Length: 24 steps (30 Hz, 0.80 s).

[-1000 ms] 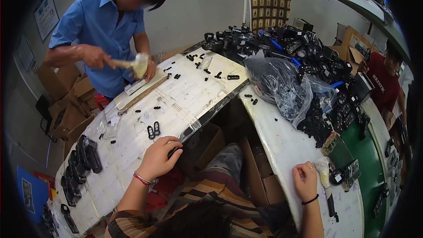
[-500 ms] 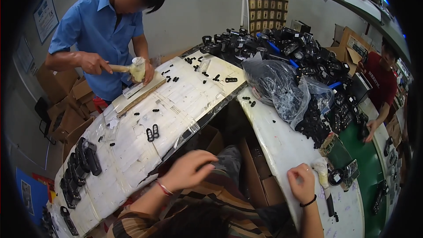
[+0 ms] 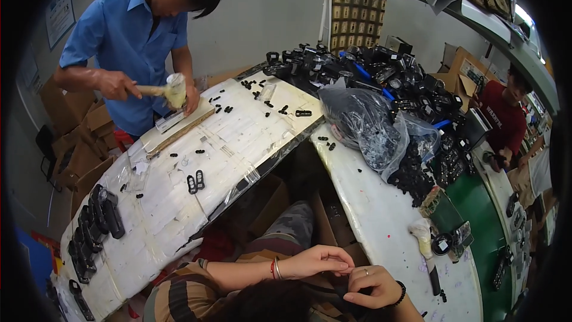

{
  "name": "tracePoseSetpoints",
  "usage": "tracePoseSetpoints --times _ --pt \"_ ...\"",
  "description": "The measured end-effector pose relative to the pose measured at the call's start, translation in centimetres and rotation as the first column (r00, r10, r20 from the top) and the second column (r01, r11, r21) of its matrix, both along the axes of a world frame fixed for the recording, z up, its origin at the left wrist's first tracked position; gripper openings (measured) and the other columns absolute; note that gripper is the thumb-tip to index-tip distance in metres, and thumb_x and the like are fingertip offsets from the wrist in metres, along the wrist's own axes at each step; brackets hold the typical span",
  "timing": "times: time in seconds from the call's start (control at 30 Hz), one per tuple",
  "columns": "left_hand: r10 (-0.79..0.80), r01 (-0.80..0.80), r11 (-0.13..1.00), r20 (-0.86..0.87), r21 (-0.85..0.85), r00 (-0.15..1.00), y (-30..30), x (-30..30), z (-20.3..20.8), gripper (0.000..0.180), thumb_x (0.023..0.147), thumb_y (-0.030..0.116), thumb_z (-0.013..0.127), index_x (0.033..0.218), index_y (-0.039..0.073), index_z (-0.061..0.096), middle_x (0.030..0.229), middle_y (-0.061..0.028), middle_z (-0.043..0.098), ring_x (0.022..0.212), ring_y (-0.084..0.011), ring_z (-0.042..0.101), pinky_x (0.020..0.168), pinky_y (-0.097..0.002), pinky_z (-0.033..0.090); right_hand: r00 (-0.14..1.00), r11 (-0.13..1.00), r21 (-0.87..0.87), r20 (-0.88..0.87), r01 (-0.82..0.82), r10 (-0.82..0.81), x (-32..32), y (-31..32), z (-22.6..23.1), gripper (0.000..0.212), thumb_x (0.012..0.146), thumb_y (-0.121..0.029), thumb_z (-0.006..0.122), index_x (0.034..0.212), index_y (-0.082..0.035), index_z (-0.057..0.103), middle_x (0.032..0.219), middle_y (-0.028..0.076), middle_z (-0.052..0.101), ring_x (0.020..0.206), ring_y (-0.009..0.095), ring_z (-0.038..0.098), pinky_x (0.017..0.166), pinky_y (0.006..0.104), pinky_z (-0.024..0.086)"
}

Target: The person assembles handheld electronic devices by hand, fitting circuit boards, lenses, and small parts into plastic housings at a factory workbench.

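The mallet [image 3: 425, 248] lies on the right tabletop [image 3: 375, 217], its dark handle just beyond your right hand [image 3: 375, 288]. Your left hand [image 3: 316, 261] meets it above your lap, fingers curled in close; I cannot tell whether they pinch anything small. If they do, loosening them could drop it out of sight below. Swinging your right forearm outward could knock the mallet into the round black part [image 3: 442, 244] beside it. Farther off, tugging the plastic bag [image 3: 363, 120] could send heaped black pieces [image 3: 415, 188] sliding.
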<state>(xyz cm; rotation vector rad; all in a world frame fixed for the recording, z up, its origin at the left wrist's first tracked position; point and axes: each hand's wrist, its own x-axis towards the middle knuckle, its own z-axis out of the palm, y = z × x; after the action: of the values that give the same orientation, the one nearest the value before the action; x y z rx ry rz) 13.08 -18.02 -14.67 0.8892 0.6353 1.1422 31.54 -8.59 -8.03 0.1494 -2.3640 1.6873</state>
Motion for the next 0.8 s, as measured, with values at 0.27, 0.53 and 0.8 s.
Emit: tracePoseSetpoints --times 0.27,0.53,0.8 --pt "0.03 -0.028 0.997 0.018 -0.075 0.999 -0.4 -0.2 -1.0 0.019 0.093 0.011 0.057 0.11 0.003 0.053 0.102 -0.003 0.06 0.097 -0.0079 0.056 0.087 -0.0218 0.045 1.0 0.997 0.081 0.002 0.019 -0.019 -0.9 -0.1 -1.7 0.022 0.076 -0.005 0.072 0.061 -0.003 0.056 0.057 0.005 0.051 0.055 0.021 0.05 0.057 0.0306 0.042" --pt "0.023 -0.024 0.998 -0.016 -0.057 1.0 -0.3 0.0 -1.7 0.017 0.093 0.007 0.055 0.11 0.002 0.052 0.103 -0.0027 0.059 0.1 -0.0074 0.056 0.089 -0.0211 0.044 0.998 0.995 0.083 -0.042 0.059 -0.056 -0.9 -0.4 -2.4 0.025 0.077 -0.008 0.072 0.059 -0.005 0.055 0.056 0.004 0.051 0.055 0.02 0.05 0.055 0.0303 0.04" --pt "0.036 -0.038 0.998 -0.03 -0.058 0.999 -0.1 0.0 -1.4 0.017 0.093 0.007 0.056 0.108 0.002 0.052 0.1 -0.0016 0.059 0.095 -0.0061 0.056 0.086 -0.0208 0.045 0.997 0.995 0.064 -0.044 0.07 -0.068 -0.8 -0.5 -2.5 0.029 0.078 -0.01 0.071 0.058 -0.005 0.051 0.054 0.004 0.048 0.053 0.02 0.049 0.055 0.0312 0.041"
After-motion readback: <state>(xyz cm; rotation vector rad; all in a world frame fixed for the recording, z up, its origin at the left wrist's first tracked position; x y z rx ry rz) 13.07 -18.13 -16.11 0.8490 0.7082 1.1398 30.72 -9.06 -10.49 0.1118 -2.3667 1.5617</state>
